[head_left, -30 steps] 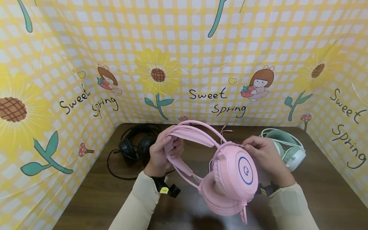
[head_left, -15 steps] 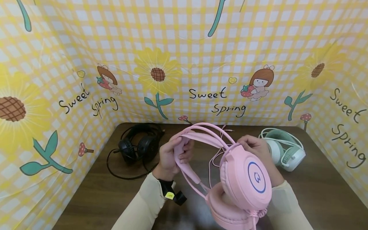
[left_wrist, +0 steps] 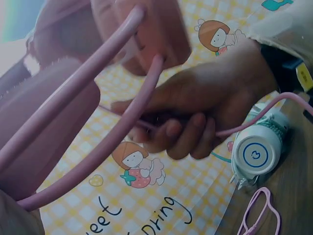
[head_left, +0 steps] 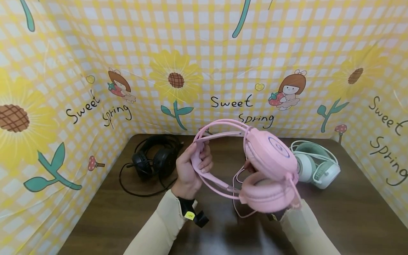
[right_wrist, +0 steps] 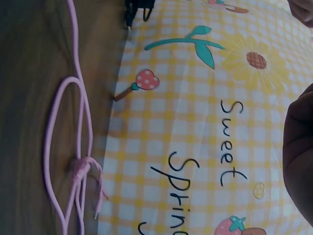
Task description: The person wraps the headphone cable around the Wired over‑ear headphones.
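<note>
Pink over-ear headphones (head_left: 271,154) hang above the table, tilted, with both ear cups toward the right. My left hand (head_left: 190,171) grips the padded headband, fingers wrapped around it. Behind the ear cups, my right hand is mostly hidden in the head view. The left wrist view shows that right hand (left_wrist: 195,105) with its fingers curled around the thin pink cable (left_wrist: 254,119), close by an ear cup. Part of the cable lies looped and tied on the wood in the right wrist view, where a knot (right_wrist: 80,169) shows.
Black headphones (head_left: 145,164) with their cable lie at the back left of the brown table (head_left: 105,219). White and green headphones (head_left: 328,175) sit at the back right. A yellow checked cloth (head_left: 223,67) with printed flowers walls in the back and sides.
The pink headphones have tilted, their ear cups swinging upward. My right hand has moved from beside the upper ear cup to behind and below the cups. The left hand keeps hold of the headband.
</note>
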